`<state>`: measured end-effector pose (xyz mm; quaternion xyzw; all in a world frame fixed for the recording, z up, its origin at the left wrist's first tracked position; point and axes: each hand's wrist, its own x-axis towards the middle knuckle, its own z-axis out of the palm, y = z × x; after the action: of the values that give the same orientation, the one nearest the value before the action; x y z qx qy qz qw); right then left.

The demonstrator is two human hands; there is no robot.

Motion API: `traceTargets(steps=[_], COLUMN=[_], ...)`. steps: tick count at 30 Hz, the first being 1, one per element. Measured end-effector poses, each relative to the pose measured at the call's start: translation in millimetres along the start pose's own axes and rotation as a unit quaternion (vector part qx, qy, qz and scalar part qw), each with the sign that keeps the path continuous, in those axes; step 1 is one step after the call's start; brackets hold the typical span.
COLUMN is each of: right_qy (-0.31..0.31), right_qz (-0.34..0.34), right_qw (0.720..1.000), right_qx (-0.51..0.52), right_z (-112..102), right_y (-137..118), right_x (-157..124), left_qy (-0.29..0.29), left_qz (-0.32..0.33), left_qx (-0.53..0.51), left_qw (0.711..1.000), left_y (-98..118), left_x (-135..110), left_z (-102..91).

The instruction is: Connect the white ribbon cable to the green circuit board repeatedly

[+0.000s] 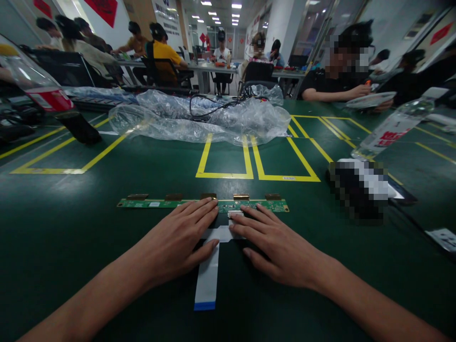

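Note:
A long, narrow green circuit board lies across the green table, with several brown tabs along its far edge. From a white connector near its middle, a white flat ribbon cable folds sideways and then runs toward me, ending in a blue strip. My left hand lies palm down with fingers stretched; its fingertips rest over the board and its thumb on the cable. Spread flat on the other side, my right hand has fingertips at the board and over the connector area. What lies beneath both palms is hidden.
Crumpled clear plastic wrap with a black cable lies across the table beyond the yellow tape outlines. A dark-drink bottle stands at left, a clear bottle at right beside a pixelated dark object. Several people sit at tables beyond.

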<state>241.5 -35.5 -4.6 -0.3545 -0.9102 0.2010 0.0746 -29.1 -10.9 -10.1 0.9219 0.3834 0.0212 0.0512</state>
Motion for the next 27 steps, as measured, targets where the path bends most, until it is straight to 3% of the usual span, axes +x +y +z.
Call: traceTargets(steps=[7, 14, 27], right_qy=[0.011, 0.114, 0.083], right_qz=[-0.012, -0.002, 0.013], right_qw=[1.0, 0.993, 0.995], right_qx=[-0.003, -0.009, -0.045], right_z=[2, 3, 0], right_y=[4, 20, 28], right_x=[0, -2, -4], left_qy=[0.014, 0.01, 0.023], left_qz=[0.055, 0.053, 0.063], left_qx=[-0.055, -0.053, -0.078], left_qw=[0.997, 0.997, 0.995], left_y=[4, 5, 1], left_x=[4, 5, 4], left_z=[6.7, 2.3, 3.4])
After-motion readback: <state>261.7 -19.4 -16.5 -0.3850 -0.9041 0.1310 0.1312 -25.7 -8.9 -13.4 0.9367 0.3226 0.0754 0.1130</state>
